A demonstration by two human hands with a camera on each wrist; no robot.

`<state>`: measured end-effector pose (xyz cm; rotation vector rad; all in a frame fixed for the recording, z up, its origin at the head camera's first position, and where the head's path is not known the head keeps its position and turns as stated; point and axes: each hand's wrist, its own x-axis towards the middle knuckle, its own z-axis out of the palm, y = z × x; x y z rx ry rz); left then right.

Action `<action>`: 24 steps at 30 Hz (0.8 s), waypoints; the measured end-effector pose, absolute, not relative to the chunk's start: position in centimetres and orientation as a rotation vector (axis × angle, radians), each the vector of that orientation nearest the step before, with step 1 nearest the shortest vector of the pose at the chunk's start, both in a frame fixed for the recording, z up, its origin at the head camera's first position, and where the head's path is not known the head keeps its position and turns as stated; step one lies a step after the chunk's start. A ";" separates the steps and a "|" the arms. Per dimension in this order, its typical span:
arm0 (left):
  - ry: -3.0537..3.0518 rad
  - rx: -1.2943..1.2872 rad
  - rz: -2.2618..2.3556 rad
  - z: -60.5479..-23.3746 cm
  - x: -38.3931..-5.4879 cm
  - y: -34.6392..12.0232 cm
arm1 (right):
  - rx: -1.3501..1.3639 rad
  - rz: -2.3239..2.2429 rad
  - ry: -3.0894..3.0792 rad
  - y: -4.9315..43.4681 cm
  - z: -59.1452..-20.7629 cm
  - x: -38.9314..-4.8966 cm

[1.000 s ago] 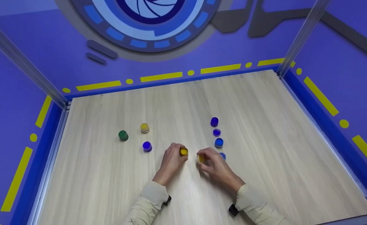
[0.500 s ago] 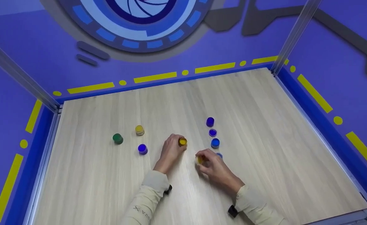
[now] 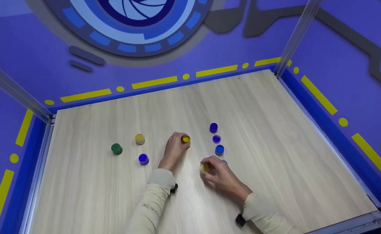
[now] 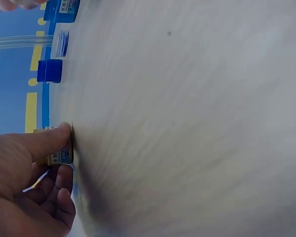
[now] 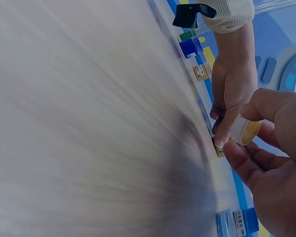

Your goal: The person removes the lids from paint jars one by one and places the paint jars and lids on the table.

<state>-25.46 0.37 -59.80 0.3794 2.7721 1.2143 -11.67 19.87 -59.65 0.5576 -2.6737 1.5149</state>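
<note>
My left hand grips a small paint jar with yellow paint showing in its uncovered top. In the left wrist view, thumb and fingers pinch the labelled jar right at the tabletop. My right hand, nearer to me and to the right, holds a clear lid tinted yellow. The right wrist view shows this ridged lid tipped on its side between thumb and fingers. Just beyond the right hand stands a blue paint jar; a blue lid is mostly hidden behind that hand.
Past the blue jar lie a purple lid and a purple jar. To the left stand a green jar, a yellow jar and another purple jar. Blue-purple walls border the wooden tabletop.
My left hand has carried the yellow jar forward along the table, away from the right hand. The right hand keeps the lid in nearly the same place. The head view has shifted slightly.
</note>
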 end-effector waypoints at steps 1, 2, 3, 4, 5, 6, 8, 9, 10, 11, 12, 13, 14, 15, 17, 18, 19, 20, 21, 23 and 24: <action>2.771 0.375 1.221 -59.8 -25.6 0.5 | 0.558 1.516 -2.667 19.9 -59.7 -11.7; 2.771 0.374 1.228 -59.8 -25.8 0.6 | 0.558 1.519 -2.660 19.9 -59.7 -11.7; 2.775 0.378 1.231 -59.9 -26.0 0.7 | 0.558 1.525 -2.653 19.9 -59.6 -11.8; 2.779 0.383 1.238 -59.9 -26.2 0.8 | 0.559 1.528 -2.650 19.9 -59.6 -11.8; 2.778 0.381 1.240 -60.0 -26.4 0.8 | 0.557 1.535 -2.645 19.9 -59.6 -11.8; 2.778 0.380 1.242 -60.1 -26.5 0.9 | 0.553 1.540 -2.643 19.8 -59.6 -11.8; 2.774 0.380 1.251 -60.2 -26.9 0.8 | 0.553 1.551 -2.630 19.8 -59.6 -11.9; 2.774 0.380 1.251 -60.3 -27.0 0.8 | 0.554 1.557 -2.620 19.7 -59.6 -11.9; 2.773 0.376 1.254 -60.4 -27.2 0.7 | 0.557 1.561 -2.608 19.7 -59.5 -11.9; 2.774 0.371 1.251 -60.4 -27.3 0.6 | 0.560 1.565 -2.587 19.6 -59.5 -11.9; 2.777 0.369 1.250 -60.4 -27.4 0.6 | 0.562 1.575 -2.565 19.5 -59.4 -11.9; 2.780 0.366 1.248 -60.5 -27.4 0.6 | 0.565 1.584 -2.539 19.5 -59.3 -12.0; 2.786 0.368 1.240 -60.5 -27.5 0.5 | 0.572 1.594 -2.507 19.4 -59.3 -12.0; 2.792 0.371 1.235 -60.5 -27.5 0.5 | 0.582 1.606 -2.473 19.4 -59.3 -12.1; 2.798 0.379 1.229 -60.5 -27.6 0.6 | 0.593 1.627 -2.410 19.3 -59.4 -12.2; 2.798 0.380 1.231 -60.4 -27.6 0.6 | 0.598 1.642 -2.381 19.3 -59.5 -12.3; 2.799 0.380 1.231 -60.4 -27.6 0.6 | 0.604 1.655 -2.354 19.2 -59.6 -12.3; 2.799 0.380 1.230 -60.4 -27.7 0.7 | 0.607 1.670 -2.333 19.2 -59.6 -12.4; 2.798 0.375 1.231 -60.4 -27.7 0.7 | 0.603 1.692 -2.316 19.2 -59.6 -12.4; 2.791 0.360 1.232 -60.4 -27.8 0.8 | 0.578 1.734 -2.299 19.1 -59.4 -12.5; 2.788 0.355 1.231 -60.3 -27.8 0.9 | 0.563 1.761 -2.290 19.1 -59.3 -12.5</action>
